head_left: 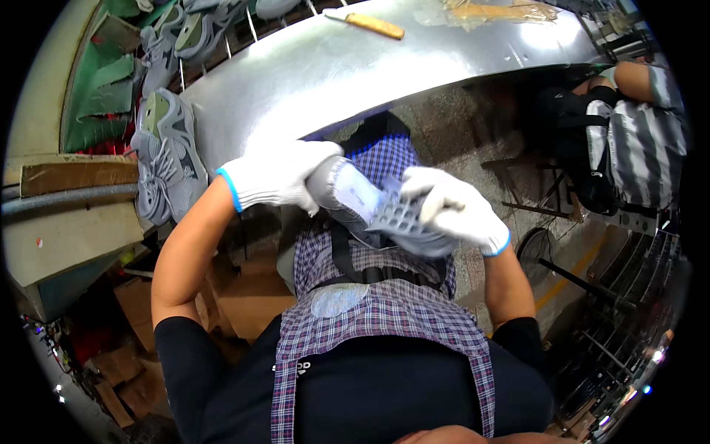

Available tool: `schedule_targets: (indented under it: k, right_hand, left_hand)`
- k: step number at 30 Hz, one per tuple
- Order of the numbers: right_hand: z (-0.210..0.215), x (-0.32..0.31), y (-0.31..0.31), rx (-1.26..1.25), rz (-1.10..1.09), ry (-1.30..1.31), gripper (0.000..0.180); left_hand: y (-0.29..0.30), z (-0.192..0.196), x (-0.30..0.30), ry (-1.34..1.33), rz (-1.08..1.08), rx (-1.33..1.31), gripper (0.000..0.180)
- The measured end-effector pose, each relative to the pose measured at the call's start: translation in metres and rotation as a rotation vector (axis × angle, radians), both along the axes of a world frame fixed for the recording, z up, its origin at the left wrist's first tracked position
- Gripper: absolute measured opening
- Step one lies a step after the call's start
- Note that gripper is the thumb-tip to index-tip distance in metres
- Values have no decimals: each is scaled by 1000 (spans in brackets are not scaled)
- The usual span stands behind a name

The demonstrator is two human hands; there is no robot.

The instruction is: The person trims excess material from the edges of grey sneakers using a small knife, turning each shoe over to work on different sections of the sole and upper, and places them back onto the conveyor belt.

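A grey shoe upper sits above the person's lap, just off the counter's curved near edge, its pale underside turned up. A grey sole with rows of holes overlaps its right end; blur hides whether they are joined. The left hand, gloved in white, has its grip clamped on the upper; the gloved right hand has its grip closed around the sole. Ahead, the metal counter stretches wide, with a wooden-handled knife near its far edge. A laced grey shoe flanks its left end. Rightward, floor opens between the right hand and a dark frame.
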State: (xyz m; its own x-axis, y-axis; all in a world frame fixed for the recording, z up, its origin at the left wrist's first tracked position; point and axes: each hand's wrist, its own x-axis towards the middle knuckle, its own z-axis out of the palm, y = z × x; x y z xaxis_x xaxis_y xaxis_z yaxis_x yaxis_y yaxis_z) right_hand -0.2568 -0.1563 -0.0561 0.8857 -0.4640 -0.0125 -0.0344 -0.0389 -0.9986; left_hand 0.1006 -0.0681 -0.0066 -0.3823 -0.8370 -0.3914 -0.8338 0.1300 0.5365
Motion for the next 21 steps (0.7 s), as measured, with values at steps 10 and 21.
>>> schedule_targets:
  k: [10, 21]
  right_hand:
    - [33, 44, 4, -304, 15, 328, 91]
    - [29, 73, -18, -414, 31, 25, 87]
  left_hand:
    - [48, -3, -45, 563, 426, -69, 71]
    - [52, -53, -88, 805, 624, -729, 85]
